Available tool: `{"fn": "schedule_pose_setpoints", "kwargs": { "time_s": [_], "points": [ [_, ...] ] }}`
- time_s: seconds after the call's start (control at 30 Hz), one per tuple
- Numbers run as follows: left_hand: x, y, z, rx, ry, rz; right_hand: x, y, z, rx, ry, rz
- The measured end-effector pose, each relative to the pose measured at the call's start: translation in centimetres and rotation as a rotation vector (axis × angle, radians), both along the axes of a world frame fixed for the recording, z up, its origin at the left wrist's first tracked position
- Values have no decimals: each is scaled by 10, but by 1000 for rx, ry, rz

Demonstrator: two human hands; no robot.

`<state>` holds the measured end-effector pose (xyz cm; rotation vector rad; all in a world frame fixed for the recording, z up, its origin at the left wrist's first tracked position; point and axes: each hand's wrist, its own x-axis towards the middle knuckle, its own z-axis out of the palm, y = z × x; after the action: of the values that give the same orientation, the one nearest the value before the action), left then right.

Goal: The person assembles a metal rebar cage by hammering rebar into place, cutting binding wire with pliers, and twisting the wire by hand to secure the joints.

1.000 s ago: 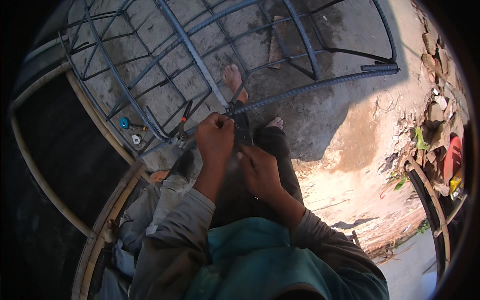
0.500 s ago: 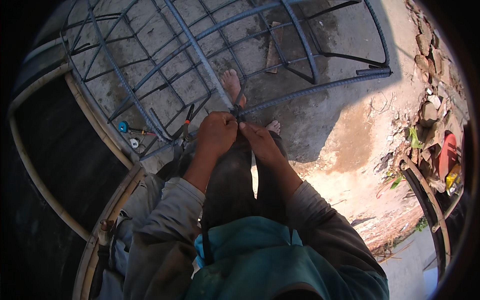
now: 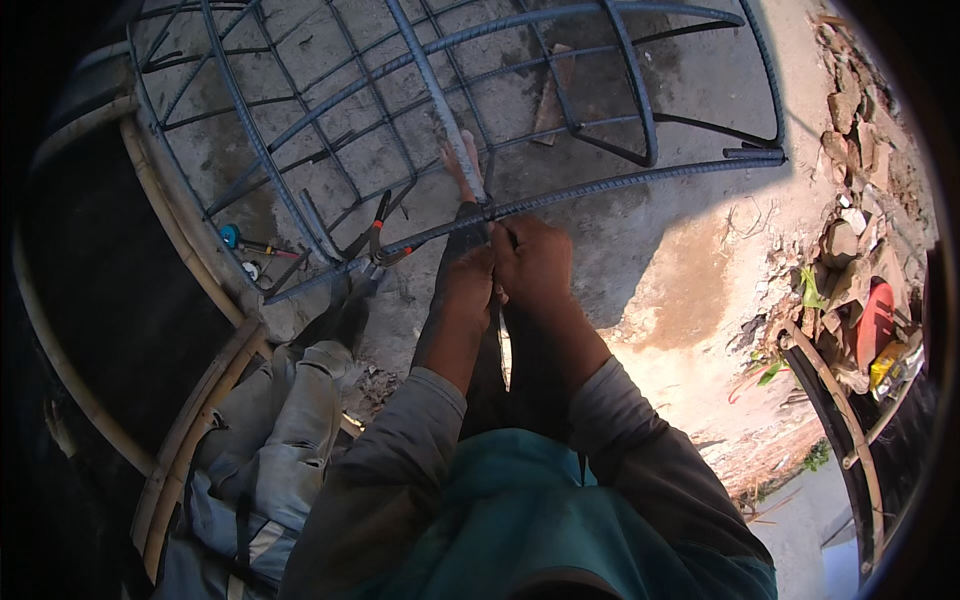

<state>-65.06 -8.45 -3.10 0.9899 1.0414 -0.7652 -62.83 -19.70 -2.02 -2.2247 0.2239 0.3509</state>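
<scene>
Both hands are closed just below a joint of the ribbed steel rebar cage. My right hand is in a fist, knuckles up, close under the long near bar. Against it, slightly lower and to the left, my left hand has its fingers curled. Whatever they grip is hidden. Left of my hands, pincers with black and orange handles are at the near bar; I cannot tell what holds them.
A person's grey trousers show at lower left, beside a bamboo-edged dark panel. A blue-green tool lies on the concrete under the cage. Rubble lines the right side, with a red piece.
My left hand has moved down and right, away from the joint. My right hand has turned into a fist and shifted slightly right. The pincers' handles have spread wider.
</scene>
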Motion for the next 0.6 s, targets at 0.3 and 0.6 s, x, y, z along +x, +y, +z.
{"fn": "schedule_pose_setpoints", "kwargs": {
  "time_s": [0.3,0.6],
  "points": [
    [-52,-7,-4,-96,8,64,-12,-14,-10,1171,806,-659],
    [-48,51,-40,1132,-606,184,-3,-4,-16,337,249,-220]
  ]
}}
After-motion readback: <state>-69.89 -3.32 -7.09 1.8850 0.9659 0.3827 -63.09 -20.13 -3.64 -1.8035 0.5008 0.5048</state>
